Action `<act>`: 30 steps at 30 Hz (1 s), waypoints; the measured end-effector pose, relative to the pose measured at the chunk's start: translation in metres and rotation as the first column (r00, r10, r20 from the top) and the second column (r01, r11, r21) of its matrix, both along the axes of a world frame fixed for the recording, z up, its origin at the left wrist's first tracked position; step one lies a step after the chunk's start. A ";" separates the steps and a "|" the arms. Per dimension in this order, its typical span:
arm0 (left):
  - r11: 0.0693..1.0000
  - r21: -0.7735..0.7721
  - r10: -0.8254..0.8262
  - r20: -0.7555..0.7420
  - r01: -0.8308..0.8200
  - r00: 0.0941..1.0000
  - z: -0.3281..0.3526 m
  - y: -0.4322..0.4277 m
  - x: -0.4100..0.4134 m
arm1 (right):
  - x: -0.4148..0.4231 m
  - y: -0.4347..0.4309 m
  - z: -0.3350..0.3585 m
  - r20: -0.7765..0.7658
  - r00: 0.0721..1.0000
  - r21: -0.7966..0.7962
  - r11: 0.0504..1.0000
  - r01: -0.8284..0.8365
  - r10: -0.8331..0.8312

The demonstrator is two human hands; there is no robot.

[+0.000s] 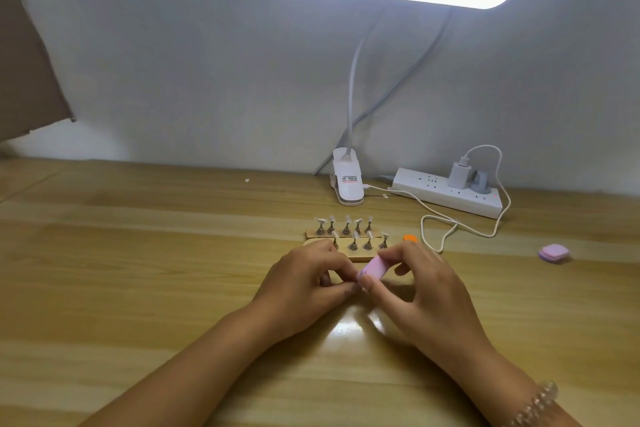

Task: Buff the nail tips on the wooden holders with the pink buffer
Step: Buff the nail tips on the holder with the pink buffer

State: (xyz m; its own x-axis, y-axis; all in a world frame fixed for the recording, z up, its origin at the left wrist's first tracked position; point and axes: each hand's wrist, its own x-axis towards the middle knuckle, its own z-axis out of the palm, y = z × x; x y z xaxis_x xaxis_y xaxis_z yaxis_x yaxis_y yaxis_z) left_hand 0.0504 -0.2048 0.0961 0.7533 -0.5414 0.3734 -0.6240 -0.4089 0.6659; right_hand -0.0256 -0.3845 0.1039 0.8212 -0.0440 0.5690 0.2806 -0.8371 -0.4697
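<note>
Head view: right hand (427,289) pinches pink buffer (372,268); left hand (300,282) grip unclear; lamp label (349,179) unreadable.

Small white label (349,179) on lamp clamp (347,192): lines of red and dark print, too blurred to read. Power strip (446,198) on counter (173,253): faint marks beside sockets, illegible; red indicator dot near right end. No word, brand or number legible.

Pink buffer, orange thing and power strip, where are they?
pink buffer (374,269): head view, its flat top face.
orange thing (410,238): head view, its top.
power strip (436,191): head view, its white top.
</note>
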 end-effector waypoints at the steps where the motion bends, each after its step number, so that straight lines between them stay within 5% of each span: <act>1: 1.000 0.001 -0.007 -0.008 0.007 1.000 0.000 0.000 0.000 | -0.001 0.001 0.000 -0.001 1.000 -0.024 0.999 -0.026 0.026; 11: 1.000 -0.001 -0.005 -0.065 0.005 0.998 -0.001 -0.001 0.003 | -0.005 0.005 -0.001 -0.033 0.995 -0.084 0.992 -0.099 0.096; 19: 1.000 0.021 0.010 -0.064 -0.009 0.998 0.001 -0.001 0.004 | -0.001 -0.003 -0.001 -0.026 0.999 0.087 0.996 0.027 -0.025; 23: 0.999 0.034 -0.002 -0.072 0.004 0.997 0.001 -0.001 0.005 | -0.003 0.002 0.000 -0.083 0.993 0.046 0.996 -0.080 0.084; 30: 0.999 0.040 -0.016 -0.091 0.020 0.996 0.000 -0.001 0.004 | -0.004 0.000 0.002 -0.033 0.999 0.012 0.999 -0.042 0.042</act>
State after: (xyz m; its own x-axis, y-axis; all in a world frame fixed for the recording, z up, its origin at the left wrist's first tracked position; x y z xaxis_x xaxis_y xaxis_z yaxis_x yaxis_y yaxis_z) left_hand 0.0548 -0.2059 0.0964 0.7729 -0.5686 0.2816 -0.5696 -0.4263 0.7027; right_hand -0.0295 -0.3843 0.1060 0.8408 -0.0156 0.5411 0.2994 -0.8194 -0.4889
